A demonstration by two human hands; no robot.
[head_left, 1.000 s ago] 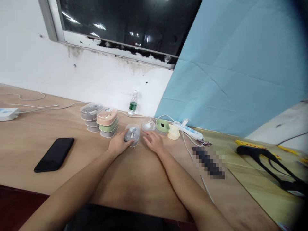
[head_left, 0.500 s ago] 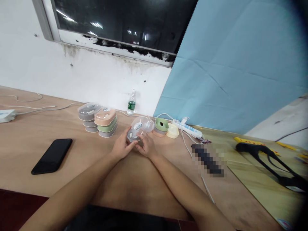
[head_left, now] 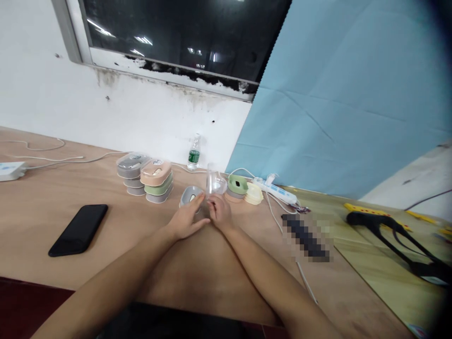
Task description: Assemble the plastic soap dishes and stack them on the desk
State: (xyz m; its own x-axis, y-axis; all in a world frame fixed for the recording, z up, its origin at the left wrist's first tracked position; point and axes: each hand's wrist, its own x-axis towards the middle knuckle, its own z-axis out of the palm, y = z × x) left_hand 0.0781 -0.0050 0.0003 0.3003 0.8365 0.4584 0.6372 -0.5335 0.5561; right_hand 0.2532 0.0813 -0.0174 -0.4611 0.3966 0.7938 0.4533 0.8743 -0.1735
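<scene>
A grey mouse in its tray (head_left: 190,194) lies on the wooden table (head_left: 197,263) with its clear cover off. My left hand (head_left: 184,220) rests beside the tray, fingertips touching its near edge, fingers fairly straight. My right hand (head_left: 219,211) pinches the clear plastic lid (head_left: 211,181) and holds it upright just right of the tray. Behind the lid lie a second clear lid, a green mouse (head_left: 237,184) and a pale yellow one (head_left: 254,193).
Stacked packaged mice (head_left: 148,180) in grey, peach and green stand to the left. A black phone (head_left: 79,230) lies further left. A water bottle (head_left: 194,152) stands by the wall. A white power strip (head_left: 276,190) and cables run right, near a blurred dark object (head_left: 305,238).
The grey mouse package was lifted off the table, then its clear lid came away. The tray with the mouse is back on the table and my right hand holds the lid upright.
</scene>
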